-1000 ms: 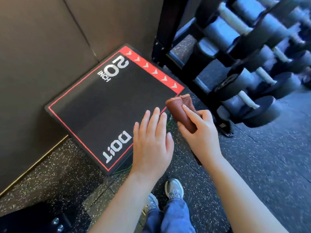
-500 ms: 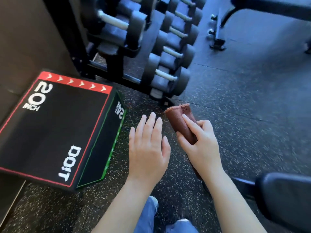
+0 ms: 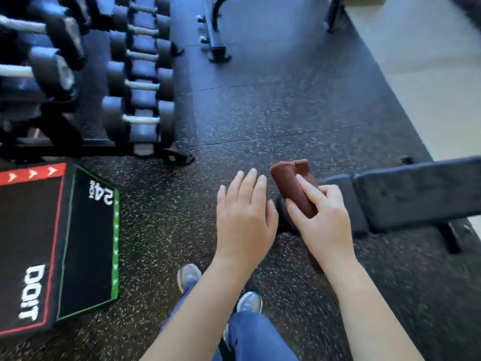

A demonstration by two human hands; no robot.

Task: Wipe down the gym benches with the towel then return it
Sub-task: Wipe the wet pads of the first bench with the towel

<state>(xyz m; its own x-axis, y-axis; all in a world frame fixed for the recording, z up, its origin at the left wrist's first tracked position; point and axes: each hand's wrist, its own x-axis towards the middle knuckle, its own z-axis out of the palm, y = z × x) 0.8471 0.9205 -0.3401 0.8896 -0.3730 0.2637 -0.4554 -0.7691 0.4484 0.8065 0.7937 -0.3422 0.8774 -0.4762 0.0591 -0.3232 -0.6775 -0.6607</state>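
My right hand (image 3: 321, 222) grips a rolled brown towel (image 3: 292, 185), its end sticking up past my fingers. My left hand (image 3: 243, 217) hovers beside it with straight fingers, holding nothing. A black padded gym bench (image 3: 416, 191) lies to the right, its near end just behind my right hand. Part of another bench's frame (image 3: 214, 35) shows at the top of the view.
A dumbbell rack (image 3: 112, 82) fills the upper left. A black plyo box (image 3: 52, 243) marked 24 inch stands at the left. Speckled rubber flooring (image 3: 273, 113) spreads between them. My shoes (image 3: 190, 277) and blue jeans are below.
The view has swung right, away from the plyo box and wall. The dumbbell rack slid left and the black bench has come into view on the right. Both hands keep the same pose.
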